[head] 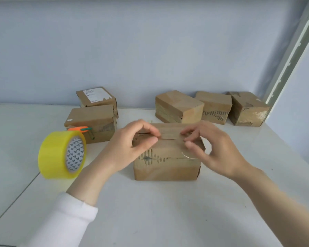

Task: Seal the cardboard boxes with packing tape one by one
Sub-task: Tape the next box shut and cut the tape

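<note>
A worn cardboard box [168, 166] stands in the middle of the white table [150, 211], right in front of me. A short strip of tape [169, 136] is stretched over its top near the far edge. My left hand [132, 147] pinches the strip's left end between thumb and forefinger. My right hand [210, 150] pinches the right end with its fingertips. A yellow roll of packing tape [61, 155] stands on edge to the left of the box, beside my left forearm.
Two boxes [91, 120] [96, 97] sit at the back left, with orange-and-green scissors [80, 129] against the nearer one. Three more boxes [178, 107] [214, 107] [248, 109] line the back right by the wall. A table seam [16, 195] runs along the left.
</note>
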Tool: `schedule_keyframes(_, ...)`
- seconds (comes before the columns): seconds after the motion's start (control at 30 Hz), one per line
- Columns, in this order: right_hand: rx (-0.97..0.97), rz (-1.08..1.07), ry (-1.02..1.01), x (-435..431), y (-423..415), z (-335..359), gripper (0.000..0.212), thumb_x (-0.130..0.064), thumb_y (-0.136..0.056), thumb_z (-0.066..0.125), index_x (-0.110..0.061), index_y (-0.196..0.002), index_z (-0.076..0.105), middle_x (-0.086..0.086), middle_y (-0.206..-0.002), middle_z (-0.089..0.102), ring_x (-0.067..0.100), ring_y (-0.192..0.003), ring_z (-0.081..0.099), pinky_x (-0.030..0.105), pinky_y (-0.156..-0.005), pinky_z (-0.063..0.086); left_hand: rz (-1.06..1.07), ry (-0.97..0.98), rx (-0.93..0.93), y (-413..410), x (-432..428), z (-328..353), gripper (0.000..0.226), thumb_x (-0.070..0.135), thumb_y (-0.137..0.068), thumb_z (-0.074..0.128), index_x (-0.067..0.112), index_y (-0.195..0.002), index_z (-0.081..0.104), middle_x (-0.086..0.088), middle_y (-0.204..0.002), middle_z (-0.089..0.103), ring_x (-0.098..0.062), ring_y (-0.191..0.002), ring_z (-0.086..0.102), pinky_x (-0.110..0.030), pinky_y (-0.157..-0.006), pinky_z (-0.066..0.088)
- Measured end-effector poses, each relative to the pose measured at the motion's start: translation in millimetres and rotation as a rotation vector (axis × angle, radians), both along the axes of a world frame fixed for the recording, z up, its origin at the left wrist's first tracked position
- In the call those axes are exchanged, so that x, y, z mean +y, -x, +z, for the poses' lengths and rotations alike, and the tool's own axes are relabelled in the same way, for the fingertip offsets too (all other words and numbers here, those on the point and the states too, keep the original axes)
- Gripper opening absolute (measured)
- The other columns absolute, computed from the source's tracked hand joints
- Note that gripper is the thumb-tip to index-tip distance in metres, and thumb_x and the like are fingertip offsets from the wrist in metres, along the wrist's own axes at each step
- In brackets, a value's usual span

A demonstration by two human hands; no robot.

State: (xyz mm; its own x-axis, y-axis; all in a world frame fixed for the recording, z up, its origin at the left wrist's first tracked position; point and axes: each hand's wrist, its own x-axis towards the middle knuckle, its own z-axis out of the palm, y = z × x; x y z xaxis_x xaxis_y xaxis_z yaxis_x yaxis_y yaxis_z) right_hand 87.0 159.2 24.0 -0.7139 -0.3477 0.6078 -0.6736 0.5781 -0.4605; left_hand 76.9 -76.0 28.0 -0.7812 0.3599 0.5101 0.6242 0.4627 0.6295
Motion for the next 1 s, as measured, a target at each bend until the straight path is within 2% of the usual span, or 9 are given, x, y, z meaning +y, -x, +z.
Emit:
schedule_keyframes(0.1,-0.03,-0.138,-0.079,-17,6,21,0.029,-0.034,-0.095,0.046,-0.017,-0.113,0.062,-0.006,-0.128,0.057,0.013,-0.125,0.046,0.038,-0.098,0.041,0.149,0.13,0.019,8,18,16,0.024,0.046,-0.091,0.042,0.038,-0.105,0.058,0.022,-0.116,0.059,0.003,-0.113,0.049,-0.015,-0.092,0.036)
schedule_keyframes(0.17,-0.134,-0.179,-0.258,-31,13,25,0.046,-0.034,-0.099,0.034,-0.014,-0.14,0.039,-0.002,-0.15,0.035,0.012,-0.143,0.016,0.037,-0.115,0.019,0.234,0.376,0.007,17,35,20,0.041,0.042,-0.096,0.03,0.031,-0.132,0.047,0.009,-0.142,0.045,-0.007,-0.133,0.034,-0.024,-0.105,0.027)
schedule_keyframes(0.27,-0.304,-0.198,-0.565,-38,19,15,0.055,-0.037,-0.101,0.016,-0.013,-0.15,0.008,-0.003,-0.159,0.003,0.009,-0.144,-0.008,0.031,-0.116,-0.006,0.218,0.809,-0.162,27,46,14,0.05,0.039,-0.101,0.012,0.029,-0.15,0.007,0.004,-0.159,0.003,-0.01,-0.146,0.002,-0.031,-0.118,0.0)
schedule_keyframes(0.37,-0.409,-0.163,-0.648,-35,25,24,0.056,-0.039,-0.101,0.013,-0.014,-0.15,0.0,-0.003,-0.159,-0.005,0.01,-0.144,-0.011,0.032,-0.115,-0.008,0.147,0.919,-0.296,36,43,25,0.051,0.041,-0.101,0.008,0.031,-0.149,-0.005,0.004,-0.159,-0.005,-0.011,-0.146,-0.005,-0.031,-0.116,-0.007)
schedule_keyframes(0.5,-0.488,-0.167,-0.609,-34,34,30,0.055,-0.037,-0.102,0.012,-0.013,-0.15,0.0,-0.002,-0.159,-0.003,0.014,-0.144,-0.011,0.037,-0.117,-0.003,0.193,0.884,-0.3,49,45,30,0.05,0.039,-0.101,0.01,0.028,-0.15,0.007,0.0,-0.159,0.004,-0.016,-0.146,0.0,-0.036,-0.118,-0.001)
schedule_keyframes(0.67,-0.433,-0.177,-0.498,-34,28,11,0.054,-0.033,-0.102,0.019,-0.014,-0.15,0.004,-0.005,-0.159,0.002,0.012,-0.145,-0.008,0.037,-0.118,0.003,0.253,0.739,-0.205,41,45,10,0.047,0.04,-0.101,0.015,0.032,-0.146,0.026,0.008,-0.156,0.021,-0.01,-0.144,0.016,-0.034,-0.117,0.007)
schedule_keyframes(0.8,-0.564,-0.177,-0.07,-28,28,17,0.062,-0.038,-0.1,0.033,-0.012,-0.15,0.009,-0.001,-0.159,0.006,0.013,-0.145,0.0,0.023,-0.112,0.004,0.337,0.089,-0.295,39,33,15,0.045,0.04,-0.098,0.038,0.027,-0.141,0.038,0.008,-0.152,0.03,-0.011,-0.14,0.025,-0.028,-0.109,0.018)
schedule_keyframes(0.9,-0.899,-0.179,0.234,-11,17,10,0.063,-0.056,-0.094,0.034,-0.02,-0.145,0.029,-0.005,-0.146,0.038,0.016,-0.134,0.036,0.03,-0.112,0.025,0.358,-0.311,-0.674,21,13,5,0.066,0.055,-0.085,0.053,0.026,-0.142,0.038,0.002,-0.148,0.04,-0.018,-0.134,0.038,-0.04,-0.112,0.026)
schedule_keyframes(1.0,-1.001,-0.087,0.248,-5,7,-2,0.052,-0.062,-0.09,0.033,-0.029,-0.127,0.049,-0.014,-0.114,0.063,0.0,-0.1,0.061,0.017,-0.085,0.049,0.081,-0.473,-1.021,1,3,-6,0.056,0.059,-0.067,0.058,0.023,-0.107,0.072,-0.004,-0.108,0.072,-0.018,-0.094,0.069,-0.039,-0.086,0.047)
